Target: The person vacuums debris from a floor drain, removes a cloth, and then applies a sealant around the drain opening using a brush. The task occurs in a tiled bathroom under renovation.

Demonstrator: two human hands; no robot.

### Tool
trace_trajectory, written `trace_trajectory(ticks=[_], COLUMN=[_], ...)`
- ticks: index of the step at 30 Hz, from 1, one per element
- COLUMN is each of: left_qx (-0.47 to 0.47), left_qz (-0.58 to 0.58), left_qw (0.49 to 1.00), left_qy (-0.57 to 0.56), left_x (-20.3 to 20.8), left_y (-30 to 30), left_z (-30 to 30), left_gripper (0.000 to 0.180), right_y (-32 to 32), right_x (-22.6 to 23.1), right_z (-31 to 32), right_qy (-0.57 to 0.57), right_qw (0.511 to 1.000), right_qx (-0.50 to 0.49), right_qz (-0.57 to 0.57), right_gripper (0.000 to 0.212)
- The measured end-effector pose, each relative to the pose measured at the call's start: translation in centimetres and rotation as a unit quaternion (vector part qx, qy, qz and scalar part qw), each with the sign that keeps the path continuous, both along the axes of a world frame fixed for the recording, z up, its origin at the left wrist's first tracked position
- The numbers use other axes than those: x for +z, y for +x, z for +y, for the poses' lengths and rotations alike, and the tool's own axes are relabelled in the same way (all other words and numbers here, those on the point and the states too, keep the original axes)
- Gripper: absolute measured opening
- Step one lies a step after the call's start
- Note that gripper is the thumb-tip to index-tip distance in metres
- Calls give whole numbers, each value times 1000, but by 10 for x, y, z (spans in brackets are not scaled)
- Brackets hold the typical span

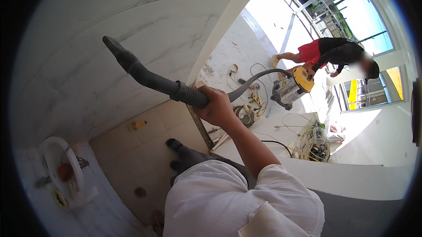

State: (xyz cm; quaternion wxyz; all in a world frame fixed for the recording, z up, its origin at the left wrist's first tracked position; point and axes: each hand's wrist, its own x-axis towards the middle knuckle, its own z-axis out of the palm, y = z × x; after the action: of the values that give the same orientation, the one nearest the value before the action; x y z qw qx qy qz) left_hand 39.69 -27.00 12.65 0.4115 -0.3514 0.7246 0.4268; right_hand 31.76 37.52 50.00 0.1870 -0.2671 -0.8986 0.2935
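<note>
My right hand [215,107] is closed around the ribbed end of a black vacuum cleaner hose [248,86]. Beyond my grip a bent black wand [154,80] slants up and left, ending in a flat nozzle [116,50] before the marbled wall. The hose runs back to a yellow-topped silver vacuum cleaner [292,85] on the right. There, a person in a dark top and red shorts [309,52] bends over it, one hand at its top. My left hand does not show; my white shirt [237,197] fills the lower middle.
A white washbasin [72,171] stands low left, with a yellow tape roll [59,198] beside it. A yellow object [139,125] lies on the tiles. Tools and cords [252,98] are spread beyond the low threshold; a wire heap [314,142] lies right. A drain [140,192] is set in the floor.
</note>
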Motion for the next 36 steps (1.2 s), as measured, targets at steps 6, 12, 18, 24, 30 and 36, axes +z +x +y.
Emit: trace_trajectory(ticks=[6,12,18,24,30,36], left_qx=[55,-95,-148,7,215,198], left_qz=[32,159,189,160,123,302], left_qw=[998,983,966,985,969,927], left_qy=[21,-14,-99,-67,14,103], left_x=[10,27,55,101,130,191], left_y=[-38,-44,13,94,162,132], left_z=[36,61,76,22,-69,-149], left_gripper=[32,34,36,44,65,80], right_y=[-26,-31,-15,-19,-29,-51], right_x=[56,126,139,119,105,77], right_z=[-17,-47,-148,-258,-378,-501], right_qy=[-101,-279,-391,-342,-440,-164], right_qw=[993,940,848,839,718,624], right_qx=[25,134,355,406,511,710], right_qz=[53,142,49,-121,-173,-282], right_gripper=[32,36,55,65,84,53])
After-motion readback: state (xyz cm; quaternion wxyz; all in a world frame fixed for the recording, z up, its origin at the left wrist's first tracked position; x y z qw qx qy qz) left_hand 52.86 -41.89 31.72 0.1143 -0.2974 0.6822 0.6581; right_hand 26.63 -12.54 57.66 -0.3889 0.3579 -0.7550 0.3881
